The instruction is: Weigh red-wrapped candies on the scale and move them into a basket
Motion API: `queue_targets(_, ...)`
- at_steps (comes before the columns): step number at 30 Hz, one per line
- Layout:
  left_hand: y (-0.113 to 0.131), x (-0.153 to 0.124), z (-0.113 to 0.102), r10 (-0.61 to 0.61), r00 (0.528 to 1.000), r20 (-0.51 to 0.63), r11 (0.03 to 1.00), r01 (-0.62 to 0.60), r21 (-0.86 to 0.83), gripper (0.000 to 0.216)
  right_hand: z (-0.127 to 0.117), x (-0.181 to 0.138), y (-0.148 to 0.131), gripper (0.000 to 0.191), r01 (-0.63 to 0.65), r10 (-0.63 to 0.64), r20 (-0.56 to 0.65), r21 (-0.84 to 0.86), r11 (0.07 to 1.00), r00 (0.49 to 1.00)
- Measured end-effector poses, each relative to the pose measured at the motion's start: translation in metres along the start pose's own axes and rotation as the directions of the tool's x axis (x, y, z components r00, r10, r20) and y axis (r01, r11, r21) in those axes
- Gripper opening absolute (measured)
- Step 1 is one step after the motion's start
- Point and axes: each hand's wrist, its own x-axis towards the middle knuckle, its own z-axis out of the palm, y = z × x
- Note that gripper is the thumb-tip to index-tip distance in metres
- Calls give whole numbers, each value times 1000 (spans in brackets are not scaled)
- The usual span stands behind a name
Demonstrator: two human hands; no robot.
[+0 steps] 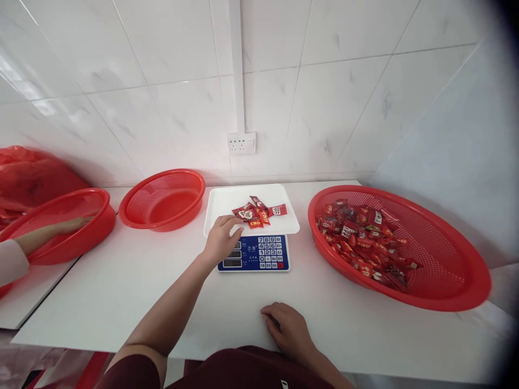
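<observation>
A white tabletop (101,292) spans the frame, backed by a pale tiled wall (170,124). At the lower edge, the person's maroon clothing (239,370) meets the table's near side. The right hand (286,327) rests on the tabletop at lower centre, released, its fingers loosely curled. Farther in, the left hand (221,236) reaches over the left side of a blue-and-white scale (253,254), thumb and forefinger apart at the edge of a small pile of red packets (259,213); whether it grasps one, I cannot tell. That pile lies near the frame's centre on the scale's white pan (219,200), just behind the keypad. The displays are too dim to read.

At right, a wide red basket (441,254) holds many more packets (360,243), gathered mostly toward its left part. Left of the pan stands another red basket (178,219). At the frame's left edge, a co-worker's hand (79,223), with a pale sleeve (12,262), reaches into a third red basket (91,232); what it holds is unclear. Behind that sits a red plastic bag (32,178). Farthest back, a white socket (242,143) sits on the wall, under a vertical conduit (236,65).
</observation>
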Motion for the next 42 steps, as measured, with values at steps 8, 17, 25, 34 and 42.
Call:
queue_targets(8, -10, 33, 7, 123, 981, 152, 978, -146, 149, 25, -4, 5, -1, 25, -43, 44, 41, -23, 999, 998)
queue_targets(17, -18, 41, 10, 14, 993, 113, 996, -24, 89, 21, -3, 11, 1, 26, -77, 78, 50, -28, 997, 996)
queue_targets(25, -4, 32, -10, -359, 929, 89, 727, 338, -598, 15, -17, 18, -9, 26, -196, 184, 68, 282, 939, 981)
queue_targets(34, 45, -13, -16, -304, 786, 539, 200, 605, -770, 33, -80, 96, -39, 43, -75, 273, -128, 777, 626, 953)
queue_targets(42, 38, -33, -10, -227, 780, 583, 225, 625, -748, 37, -73, 97, -48, 30, 41, 55, -286, 319, 947, 957)
